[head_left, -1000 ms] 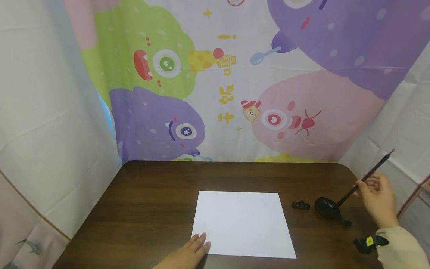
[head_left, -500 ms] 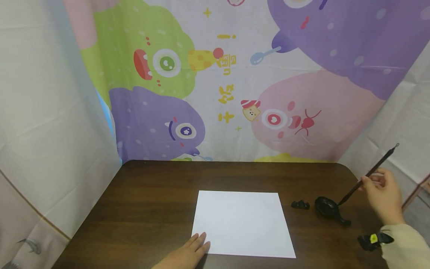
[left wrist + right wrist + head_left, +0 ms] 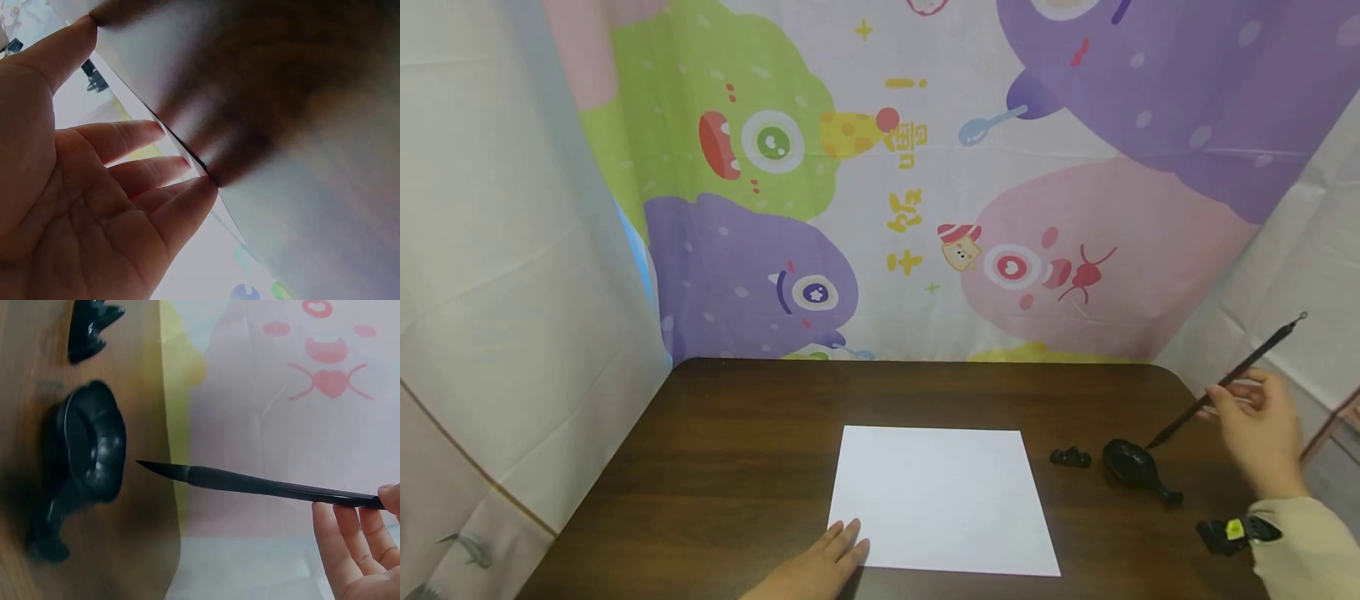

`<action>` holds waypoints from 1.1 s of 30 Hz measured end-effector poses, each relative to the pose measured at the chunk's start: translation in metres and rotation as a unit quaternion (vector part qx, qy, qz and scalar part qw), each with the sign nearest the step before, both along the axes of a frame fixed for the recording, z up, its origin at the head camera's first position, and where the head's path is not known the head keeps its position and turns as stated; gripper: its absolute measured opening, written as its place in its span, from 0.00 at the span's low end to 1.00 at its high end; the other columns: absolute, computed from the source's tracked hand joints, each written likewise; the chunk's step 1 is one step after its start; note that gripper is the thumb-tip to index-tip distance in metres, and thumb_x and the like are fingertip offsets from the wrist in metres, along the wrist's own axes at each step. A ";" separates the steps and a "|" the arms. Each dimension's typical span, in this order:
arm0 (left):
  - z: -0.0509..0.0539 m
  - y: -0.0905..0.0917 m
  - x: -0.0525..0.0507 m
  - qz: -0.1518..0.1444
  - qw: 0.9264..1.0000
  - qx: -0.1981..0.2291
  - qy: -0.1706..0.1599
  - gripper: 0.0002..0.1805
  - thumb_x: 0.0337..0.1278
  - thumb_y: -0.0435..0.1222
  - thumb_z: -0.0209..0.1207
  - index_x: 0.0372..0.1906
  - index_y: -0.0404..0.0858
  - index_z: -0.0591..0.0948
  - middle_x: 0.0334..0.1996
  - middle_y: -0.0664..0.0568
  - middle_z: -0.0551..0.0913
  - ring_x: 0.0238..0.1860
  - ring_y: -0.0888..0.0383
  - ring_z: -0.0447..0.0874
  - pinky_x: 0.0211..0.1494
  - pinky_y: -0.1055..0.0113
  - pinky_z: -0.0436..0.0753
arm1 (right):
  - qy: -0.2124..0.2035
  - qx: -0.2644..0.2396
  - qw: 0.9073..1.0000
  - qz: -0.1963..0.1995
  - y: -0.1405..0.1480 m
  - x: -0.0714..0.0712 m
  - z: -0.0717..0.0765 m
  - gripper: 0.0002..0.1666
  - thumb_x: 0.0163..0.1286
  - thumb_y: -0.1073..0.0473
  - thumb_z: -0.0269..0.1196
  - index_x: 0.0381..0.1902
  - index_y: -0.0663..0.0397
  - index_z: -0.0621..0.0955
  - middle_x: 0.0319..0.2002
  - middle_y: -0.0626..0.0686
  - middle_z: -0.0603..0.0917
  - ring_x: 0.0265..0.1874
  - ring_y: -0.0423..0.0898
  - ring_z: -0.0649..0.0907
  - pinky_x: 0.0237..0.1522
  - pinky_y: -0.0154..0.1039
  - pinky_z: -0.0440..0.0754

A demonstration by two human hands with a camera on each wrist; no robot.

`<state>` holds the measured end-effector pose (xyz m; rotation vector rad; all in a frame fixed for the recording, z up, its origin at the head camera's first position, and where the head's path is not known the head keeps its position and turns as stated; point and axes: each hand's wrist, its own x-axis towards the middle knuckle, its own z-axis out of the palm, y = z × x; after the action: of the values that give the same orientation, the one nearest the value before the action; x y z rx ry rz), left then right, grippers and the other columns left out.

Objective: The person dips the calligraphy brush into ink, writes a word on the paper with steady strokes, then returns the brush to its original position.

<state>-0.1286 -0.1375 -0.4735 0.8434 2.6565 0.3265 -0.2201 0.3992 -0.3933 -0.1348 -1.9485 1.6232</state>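
Note:
My right hand pinches a dark writing brush by its handle, thumb on one side and fingertips on the other. In the right wrist view the pointed dark tip of the brush hangs just beside the rim of a black ink dish, apart from it. That dish has a short curved handle and stands on the table right of the paper. My left hand rests with extended fingers on the near left corner of a blank white sheet of paper.
A small black brush rest with pointed humps stands between the paper and the dish. The dark wooden table ends at a cartoon-printed curtain. Pale cloth hangs at both sides. A black device is strapped to my right wrist.
My right hand has moved slightly up and to the right with the brush. The brush tip, earlier at the dish, is now past its far rim. The left hand and paper stay put.

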 end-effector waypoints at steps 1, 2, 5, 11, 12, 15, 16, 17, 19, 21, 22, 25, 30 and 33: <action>0.000 0.000 0.000 0.000 1.000 0.000 0.000 0.46 0.51 0.64 0.60 0.72 0.45 0.68 0.75 0.45 0.63 0.74 0.42 0.60 0.66 0.45 0.74 | 0.009 -0.023 1.000 0.006 -0.003 -0.001 0.000 0.21 0.66 0.73 0.58 0.45 0.39 0.70 0.30 0.36 0.79 0.19 0.29 0.83 0.23 0.22 0.81; 0.000 0.000 0.000 0.000 1.000 0.000 0.000 0.46 0.51 0.64 0.60 0.72 0.45 0.68 0.75 0.45 0.63 0.75 0.42 0.60 0.66 0.45 0.74 | 0.015 -0.040 0.999 0.011 -0.006 -0.001 0.001 0.21 0.66 0.74 0.58 0.44 0.40 0.71 0.30 0.36 0.80 0.19 0.29 0.83 0.23 0.23 0.81; 0.000 -0.001 0.000 0.000 1.000 0.000 -0.002 0.46 0.50 0.64 0.60 0.72 0.45 0.68 0.75 0.46 0.62 0.75 0.42 0.60 0.66 0.45 0.74 | 0.032 -0.075 0.996 0.030 -0.014 -0.003 0.001 0.20 0.65 0.75 0.58 0.44 0.43 0.72 0.29 0.38 0.82 0.21 0.30 0.84 0.23 0.24 0.82; -0.002 -0.001 0.000 -0.003 1.000 0.006 0.002 0.45 0.52 0.63 0.60 0.72 0.45 0.68 0.75 0.45 0.63 0.74 0.42 0.61 0.66 0.45 0.74 | 0.064 -0.112 0.988 0.082 -0.030 -0.007 0.001 0.19 0.65 0.77 0.58 0.46 0.49 0.71 0.31 0.42 0.83 0.27 0.33 0.86 0.26 0.28 0.84; -0.002 -0.001 0.001 -0.003 1.000 0.008 0.003 0.45 0.52 0.63 0.59 0.72 0.44 0.68 0.75 0.45 0.63 0.74 0.42 0.61 0.66 0.45 0.74 | 0.068 -0.111 0.987 0.090 -0.033 -0.008 0.002 0.19 0.65 0.77 0.58 0.46 0.49 0.71 0.31 0.43 0.83 0.27 0.33 0.86 0.26 0.28 0.84; -0.002 -0.002 0.001 -0.003 1.000 0.008 0.008 0.45 0.52 0.64 0.59 0.72 0.44 0.68 0.74 0.44 0.63 0.74 0.41 0.61 0.66 0.45 0.74 | 0.070 -0.096 0.987 0.108 -0.043 -0.010 0.005 0.19 0.66 0.76 0.59 0.47 0.49 0.70 0.32 0.43 0.82 0.29 0.33 0.86 0.28 0.28 0.85; -0.002 -0.002 0.001 -0.003 1.000 0.007 0.008 0.46 0.51 0.64 0.60 0.72 0.44 0.68 0.75 0.44 0.63 0.74 0.41 0.61 0.66 0.45 0.74 | 0.069 -0.087 0.988 0.108 -0.047 -0.011 0.007 0.19 0.66 0.75 0.59 0.47 0.49 0.71 0.31 0.44 0.82 0.29 0.33 0.86 0.28 0.28 0.85; -0.002 -0.002 0.002 -0.003 1.000 0.007 0.009 0.46 0.51 0.64 0.60 0.72 0.44 0.68 0.75 0.44 0.63 0.74 0.41 0.61 0.66 0.45 0.74 | 0.068 -0.081 0.988 0.110 -0.051 -0.011 0.008 0.19 0.66 0.74 0.59 0.48 0.48 0.71 0.31 0.44 0.81 0.29 0.32 0.86 0.28 0.28 0.85; -0.001 -0.001 0.001 -0.001 1.000 0.006 0.008 0.46 0.50 0.64 0.60 0.72 0.44 0.67 0.75 0.45 0.62 0.74 0.41 0.60 0.66 0.45 0.74 | 0.068 -0.068 0.988 0.119 -0.059 -0.013 0.011 0.20 0.66 0.74 0.59 0.48 0.47 0.71 0.32 0.44 0.81 0.29 0.32 0.86 0.29 0.27 0.85; -0.001 -0.001 0.001 0.002 1.000 0.004 0.003 0.47 0.50 0.64 0.60 0.72 0.45 0.67 0.75 0.45 0.62 0.75 0.42 0.59 0.66 0.44 0.74 | 0.072 -0.057 0.988 0.123 -0.068 -0.014 0.013 0.20 0.66 0.74 0.59 0.48 0.46 0.71 0.32 0.44 0.81 0.29 0.33 0.86 0.29 0.27 0.85; -0.001 -0.001 0.001 0.003 1.000 0.003 0.002 0.47 0.50 0.64 0.60 0.72 0.45 0.67 0.75 0.46 0.62 0.75 0.42 0.59 0.66 0.44 0.74 | 0.074 -0.049 0.988 0.125 -0.072 -0.015 0.014 0.21 0.66 0.74 0.59 0.49 0.46 0.71 0.32 0.44 0.81 0.28 0.33 0.86 0.29 0.27 0.85; -0.001 0.000 0.001 0.005 1.000 0.002 -0.002 0.47 0.50 0.64 0.60 0.72 0.46 0.67 0.75 0.46 0.61 0.75 0.42 0.59 0.66 0.44 0.74 | 0.086 -0.029 0.986 0.137 -0.086 -0.018 0.016 0.20 0.66 0.75 0.59 0.48 0.47 0.71 0.32 0.44 0.81 0.28 0.33 0.86 0.29 0.27 0.85; 0.000 0.000 0.002 0.009 1.000 0.003 -0.005 0.47 0.49 0.64 0.61 0.72 0.45 0.67 0.75 0.45 0.61 0.75 0.42 0.59 0.65 0.44 0.75 | 0.097 0.019 0.982 0.164 -0.108 -0.022 0.020 0.16 0.67 0.73 0.59 0.48 0.54 0.70 0.33 0.45 0.80 0.30 0.33 0.86 0.30 0.29 0.85; 0.001 0.000 0.002 0.010 1.000 0.001 -0.010 0.47 0.49 0.64 0.61 0.73 0.46 0.66 0.76 0.46 0.60 0.76 0.42 0.58 0.64 0.43 0.75 | 0.092 0.047 0.979 0.178 -0.123 -0.024 0.023 0.14 0.68 0.72 0.58 0.48 0.57 0.69 0.34 0.44 0.80 0.31 0.32 0.85 0.32 0.29 0.86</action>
<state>-0.1263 -0.1374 -0.4730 0.8102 2.6491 0.3395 -0.2438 0.2763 -0.3707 0.4103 -1.9807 1.6870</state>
